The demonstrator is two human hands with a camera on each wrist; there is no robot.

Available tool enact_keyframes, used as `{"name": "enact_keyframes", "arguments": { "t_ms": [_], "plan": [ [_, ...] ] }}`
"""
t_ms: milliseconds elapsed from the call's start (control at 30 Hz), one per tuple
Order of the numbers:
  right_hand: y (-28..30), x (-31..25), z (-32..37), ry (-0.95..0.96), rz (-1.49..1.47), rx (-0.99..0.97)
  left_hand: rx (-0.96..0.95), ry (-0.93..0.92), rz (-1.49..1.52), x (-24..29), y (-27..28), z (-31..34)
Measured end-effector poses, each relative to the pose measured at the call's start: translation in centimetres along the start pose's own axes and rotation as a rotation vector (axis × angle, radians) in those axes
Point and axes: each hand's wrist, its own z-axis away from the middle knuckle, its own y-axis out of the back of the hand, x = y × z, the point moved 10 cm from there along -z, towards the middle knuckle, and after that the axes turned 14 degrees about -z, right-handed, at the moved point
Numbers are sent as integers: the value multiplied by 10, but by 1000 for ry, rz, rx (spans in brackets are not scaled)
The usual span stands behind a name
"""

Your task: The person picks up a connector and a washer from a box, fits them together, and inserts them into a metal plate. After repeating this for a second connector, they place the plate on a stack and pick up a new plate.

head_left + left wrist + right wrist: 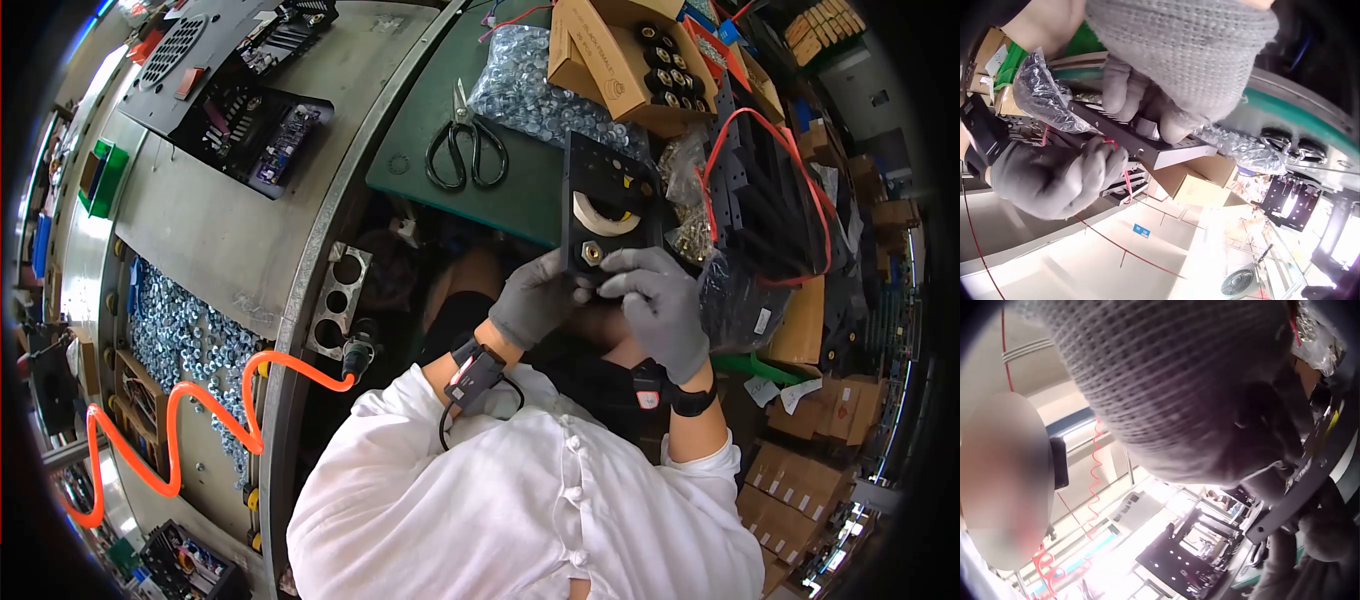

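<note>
1. Black perforated plate [605,200] is held upright off the bench in front of the chest, face toward the head camera. Probably so the brass hex fitting [593,253] at its lower end is easy to see and reach.
2. Left hand [535,300]: fingers curled round the plate's lower left edge, clamped on it. Looks like the steadying hand.
3. Right hand [660,305]: fingers curled onto the plate's lower right edge, index tip just beside the fitting. I read it as gripping the plate. Can't tell whether it also touches the fitting.
4. Both hands wear grey knit gloves, likely for grip on the plate's edges.
5. The plate is flat, rigid sheet with a matte black finish and rows of small holes. The left wrist view shows a thin straight edge.
6. The fitting is a shiny, yellow, six-sided nut. A cream ring [605,215] sits above it on the plate face; tape or gasket, can't tell.
7. Steel scissors [465,150] with black handles lie left of the plate on a green mat [420,120].
8. A clear bag of small silvery parts [520,90] is above-left of the plate.
9. A stack of similar black plates bound with a red strap [770,200] is right of it.
</note>
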Motion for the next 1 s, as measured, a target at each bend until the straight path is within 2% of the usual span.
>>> {"name": "enact_keyframes", "arguments": {
  "t_ms": [33, 100, 167, 233, 300, 367, 400, 467, 500, 633, 700, 767, 833, 900, 967, 1000],
  "plan": [
    [-5, 5, 5, -6, -225, -101, 40, -13, 6, 3, 0, 0],
    [-5, 8, 2, 45, -199, -88, 76, -14, 11, 5, -2, 1],
    [23, 23, -11, -76, -119, 252, 73, 1, 66, 6, -5, -4],
    [36, 63, -18, -324, 50, 374, 43, 1, 57, 9, -9, -4],
    [37, 89, -30, -284, 455, 394, 12, -1, 43, 12, -9, -3],
    [31, 103, -41, -314, 472, 349, 151, -43, -408, 20, 10, 0],
    [26, 110, -45, -348, 486, 290, 147, -45, -414, 27, 3, 3],
    [30, 115, -49, -312, 399, 298, 235, 82, -22, 33, -8, 11],
    [31, 111, -53, -280, 313, 297, 231, 80, -29, 36, -10, 13],
    [26, 106, -52, -329, 223, 281, 248, 53, -329, 46, -14, 18],
    [23, 105, -51, -280, 66, 292, 273, 64, -456, 52, -18, 20],
    [27, 94, -44, -236, -12, 319, 400, 132, -786, 65, -20, 25],
    [37, 57, -37, -48, -75, 398, 460, 89, -862, 75, -21, 26],
    [40, 40, -30, -61, -110, 396, 522, 54, -935, 83, -18, 27],
    [46, 4, -26, 55, -50, 387, 585, -177, -1563, 117, -36, 25],
    [48, -4, -25, 105, -36, 382, 554, -322, -1591, 126, -58, 25]
  ]
}}
